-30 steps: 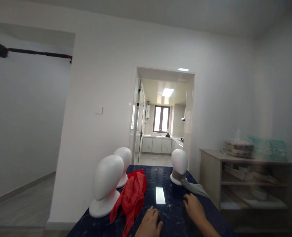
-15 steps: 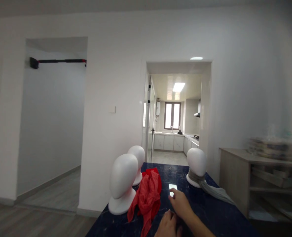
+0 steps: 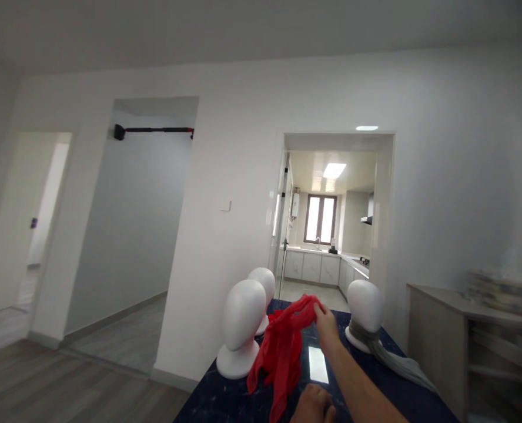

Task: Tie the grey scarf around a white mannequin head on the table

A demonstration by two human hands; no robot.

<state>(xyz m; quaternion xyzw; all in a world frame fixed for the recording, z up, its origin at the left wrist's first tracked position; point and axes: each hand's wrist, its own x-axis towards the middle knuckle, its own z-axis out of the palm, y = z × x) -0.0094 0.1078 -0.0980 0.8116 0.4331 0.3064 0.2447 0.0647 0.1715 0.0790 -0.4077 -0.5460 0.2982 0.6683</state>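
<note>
My right hand [image 3: 325,323] is closed on one end of a red scarf [image 3: 305,305], lifting it above the table. The rest of the scarf drapes down in folds over a brighter red cloth [image 3: 294,358] and hangs toward the near edge. Low in the picture, my left hand [image 3: 314,404] is curled into a fist near the scarf's lower end, with no cloth visible in it. Left of the scarf stands a white foam mannequin head [image 3: 242,317], and a second white head [image 3: 263,282] is partly hidden behind it.
A third white head [image 3: 364,302] stands at the table's right side, with a grey scarf [image 3: 397,364] around its neck trailing toward the right edge. The dark blue marbled table [image 3: 344,388] reflects light. A wooden cabinet [image 3: 437,329] stands to the right.
My right hand has moved up and taken hold of the red scarf, raising one end. My left hand has dropped slightly. The camera view has turned left and up.
</note>
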